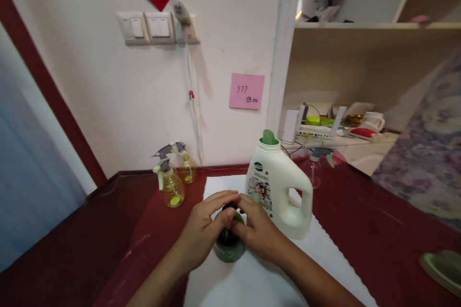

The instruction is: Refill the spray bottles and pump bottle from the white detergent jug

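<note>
Near the middle of the table stands a squat green bottle (pixel 229 253) with a dark upper part, mostly covered by my fingers. My left hand (pixel 206 224) curls around its top from the left, thumb across the front. From the other side my right hand (pixel 257 228) closes on the same bottle, and the fingertips of both hands meet over it. Just behind my right hand is a large pale-green detergent jug (pixel 279 177) with a handle, upright, its neck showing a green spout without a cap.
A white sheet (pixel 248 283) covers part of the dark red table (pixel 363 230). Yellowish spray bottles (pixel 174 191) stand at the back left. Another spray bottle (pixel 314 172) is behind the jug. A green-rimmed object (pixel 442 271) lies at right. A router (pixel 317 129) sits on the shelf.
</note>
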### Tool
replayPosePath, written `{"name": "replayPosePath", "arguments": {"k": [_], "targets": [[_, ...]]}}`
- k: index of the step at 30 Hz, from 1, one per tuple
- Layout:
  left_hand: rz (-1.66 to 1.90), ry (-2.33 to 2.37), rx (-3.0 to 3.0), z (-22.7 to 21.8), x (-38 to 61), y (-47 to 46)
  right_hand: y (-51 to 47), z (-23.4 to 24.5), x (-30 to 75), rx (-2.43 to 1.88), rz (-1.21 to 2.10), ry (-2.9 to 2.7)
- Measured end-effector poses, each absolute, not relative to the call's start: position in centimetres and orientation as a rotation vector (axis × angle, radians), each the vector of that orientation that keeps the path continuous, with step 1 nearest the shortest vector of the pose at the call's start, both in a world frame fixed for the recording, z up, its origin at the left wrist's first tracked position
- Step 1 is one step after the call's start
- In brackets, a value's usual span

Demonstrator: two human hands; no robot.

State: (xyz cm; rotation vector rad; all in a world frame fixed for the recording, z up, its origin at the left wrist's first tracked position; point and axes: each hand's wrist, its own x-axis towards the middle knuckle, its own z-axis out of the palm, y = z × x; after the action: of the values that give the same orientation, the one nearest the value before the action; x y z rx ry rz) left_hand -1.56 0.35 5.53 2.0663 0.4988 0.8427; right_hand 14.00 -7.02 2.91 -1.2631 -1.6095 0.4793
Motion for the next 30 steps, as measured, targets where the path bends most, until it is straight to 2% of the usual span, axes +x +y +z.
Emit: {"name": "replayPosePath", "arguments": {"k": [6,19,25,30], "targets": [[0.821,0.575,2.017,5.2,-1.5,1.0,-6.6,1.8,13.7,-1.196,0.538,-1.502],[0.850,0.661,1.953,5.8,-0.9,1.2,-6.0,1.6,13.6,-1.336,0.564,-1.300],[0.871,0.652,1.949,5.6,-0.9,1.4,-6.3,2.1,13.8,-1.244,0.619,-1.422],[0.870,0.656,1.953,5.8,-0.8,1.2,-6.0,1.6,13.5,-1.367,0.596,-1.248]]}}
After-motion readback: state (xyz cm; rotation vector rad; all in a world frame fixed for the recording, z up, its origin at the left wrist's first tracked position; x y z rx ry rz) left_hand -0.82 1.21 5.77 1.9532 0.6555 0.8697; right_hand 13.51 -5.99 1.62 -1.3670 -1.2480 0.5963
